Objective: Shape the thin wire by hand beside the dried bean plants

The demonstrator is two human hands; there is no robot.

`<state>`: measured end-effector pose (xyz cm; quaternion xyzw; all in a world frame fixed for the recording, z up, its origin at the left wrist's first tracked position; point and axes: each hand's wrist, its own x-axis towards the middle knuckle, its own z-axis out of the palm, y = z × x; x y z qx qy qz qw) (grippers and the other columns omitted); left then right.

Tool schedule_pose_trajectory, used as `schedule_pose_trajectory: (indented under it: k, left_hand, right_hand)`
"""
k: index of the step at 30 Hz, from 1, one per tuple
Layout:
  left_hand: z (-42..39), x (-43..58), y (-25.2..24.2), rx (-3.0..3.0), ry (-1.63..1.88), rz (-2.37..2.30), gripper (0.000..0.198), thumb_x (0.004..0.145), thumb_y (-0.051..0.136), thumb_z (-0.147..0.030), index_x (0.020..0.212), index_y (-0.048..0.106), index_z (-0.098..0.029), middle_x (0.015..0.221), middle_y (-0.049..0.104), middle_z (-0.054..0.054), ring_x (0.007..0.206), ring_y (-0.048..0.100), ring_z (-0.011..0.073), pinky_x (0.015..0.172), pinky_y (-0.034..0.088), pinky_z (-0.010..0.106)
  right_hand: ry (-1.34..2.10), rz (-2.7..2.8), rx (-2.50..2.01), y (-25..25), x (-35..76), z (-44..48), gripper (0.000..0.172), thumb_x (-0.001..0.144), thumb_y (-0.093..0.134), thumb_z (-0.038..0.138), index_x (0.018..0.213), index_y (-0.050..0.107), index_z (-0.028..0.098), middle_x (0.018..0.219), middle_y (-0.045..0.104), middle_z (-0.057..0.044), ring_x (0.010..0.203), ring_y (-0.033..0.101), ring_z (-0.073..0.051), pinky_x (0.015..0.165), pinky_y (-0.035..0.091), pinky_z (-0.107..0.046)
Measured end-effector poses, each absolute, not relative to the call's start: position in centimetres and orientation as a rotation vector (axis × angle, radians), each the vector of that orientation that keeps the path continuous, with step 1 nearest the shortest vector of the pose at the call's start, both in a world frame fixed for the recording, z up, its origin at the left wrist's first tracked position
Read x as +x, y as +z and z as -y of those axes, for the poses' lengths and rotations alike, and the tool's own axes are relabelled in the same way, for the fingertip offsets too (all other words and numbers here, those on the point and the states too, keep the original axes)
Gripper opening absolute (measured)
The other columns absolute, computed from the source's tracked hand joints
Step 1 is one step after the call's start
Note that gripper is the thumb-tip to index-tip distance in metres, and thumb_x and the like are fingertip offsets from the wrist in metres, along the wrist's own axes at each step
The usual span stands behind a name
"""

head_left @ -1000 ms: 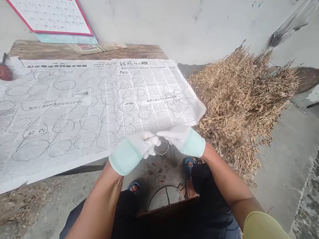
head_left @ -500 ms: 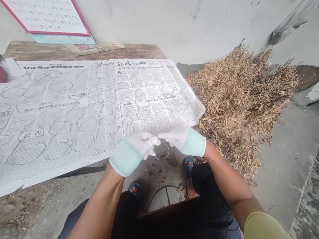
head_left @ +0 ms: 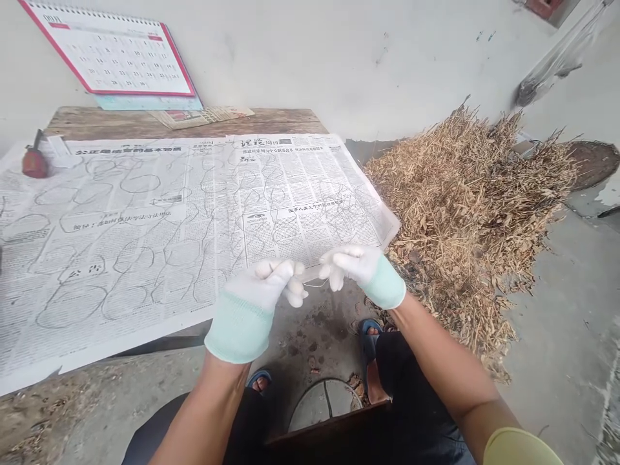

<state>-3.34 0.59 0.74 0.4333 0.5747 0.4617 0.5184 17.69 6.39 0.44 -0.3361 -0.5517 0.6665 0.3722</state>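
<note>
Both hands wear white gloves with pale green cuffs and meet near the table's front edge. My left hand (head_left: 266, 284) is closed in a pinch on a thin pale wire (head_left: 316, 285). The wire runs across the small gap to my right hand (head_left: 351, 268), whose fingers are also pinched on it. Whether it is wire or stiff thread I cannot tell for sure. Beyond the hands lie printed newspaper sheets (head_left: 290, 174), with several thin, curled, wire-like strands (head_left: 140, 183) spread over them. A loose tangle of such strands (head_left: 341, 216) lies at the right.
Under the newspaper is a wooden table (head_left: 276, 119). A desk calendar (head_left: 130, 58) leans at the back left, near a red object with a dark tip (head_left: 35, 161). Dry plant stalks (head_left: 465, 206) are heaped on the floor at right. A round lid (head_left: 324, 403) lies between the feet.
My hands have moved apart, and the wire that hung in a loop is now a flatter line between them. The head view has tilted up, showing more of the calendar.
</note>
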Motion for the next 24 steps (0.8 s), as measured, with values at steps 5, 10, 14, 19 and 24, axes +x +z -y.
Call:
schedule_pose_trajectory:
  k: [5, 10, 14, 19, 24]
  left_hand:
    - [-0.6, -3.4, 1.1, 1.077, 1.136, -1.498, 0.030, 0.095, 0.058, -0.048, 0.093, 0.068, -0.019, 0.064, 0.072, 0.001, 0.070, 0.071, 0.0210, 0.082, 0.053, 0.038]
    - [-0.9, -3.3, 1.1, 1.006, 1.189, -1.540, 0.031, 0.095, 0.059, -0.048, 0.094, 0.069, -0.018, 0.069, 0.075, 0.002, 0.072, 0.074, 0.0218, 0.079, 0.056, 0.037]
    - [-0.7, -2.6, 1.7, 1.041, 1.170, -1.652, 0.029, 0.094, 0.060, -0.046, 0.091, 0.070, -0.018, 0.073, 0.077, 0.003, 0.075, 0.075, 0.0218, 0.081, 0.056, 0.037]
    - [-0.6, -1.7, 2.6, 1.074, 1.010, -1.824, 0.029, 0.094, 0.059, -0.046, 0.092, 0.072, -0.020, 0.070, 0.077, 0.001, 0.080, 0.075, 0.0224, 0.084, 0.054, 0.036]
    - [-0.8, -1.3, 1.7, 1.117, 0.960, -1.800, 0.034, 0.094, 0.055, -0.046, 0.106, 0.074, -0.020, 0.075, 0.078, 0.001, 0.080, 0.074, 0.0220, 0.084, 0.052, 0.036]
  right_hand:
    - [1.881, 1.220, -0.740, -1.2, 16.6, -6.8, 0.041, 0.082, 0.081, 0.052, 0.103, 0.077, 0.017, 0.080, 0.077, -0.003, 0.055, 0.063, -0.012, 0.059, 0.055, -0.029]
    - [1.915, 1.205, -0.731, -1.6, 16.0, -6.3, 0.045, 0.081, 0.082, 0.052, 0.109, 0.077, 0.017, 0.078, 0.077, -0.003, 0.058, 0.064, -0.013, 0.063, 0.055, -0.031]
    - [1.742, 1.347, -0.875, -0.5, 15.2, -4.9, 0.039, 0.088, 0.075, 0.048, 0.109, 0.077, 0.015, 0.088, 0.079, -0.006, 0.065, 0.067, -0.014, 0.067, 0.056, -0.031]
    - [1.423, 1.466, -1.199, 0.4, 14.5, -3.7, 0.025, 0.090, 0.069, 0.033, 0.105, 0.079, 0.017, 0.086, 0.079, -0.003, 0.068, 0.067, -0.013, 0.074, 0.056, -0.030]
    - [1.303, 1.516, -1.148, 0.0, 14.6, -3.6, 0.028, 0.094, 0.061, 0.037, 0.098, 0.081, 0.018, 0.079, 0.076, -0.002, 0.059, 0.062, -0.011, 0.066, 0.053, -0.028]
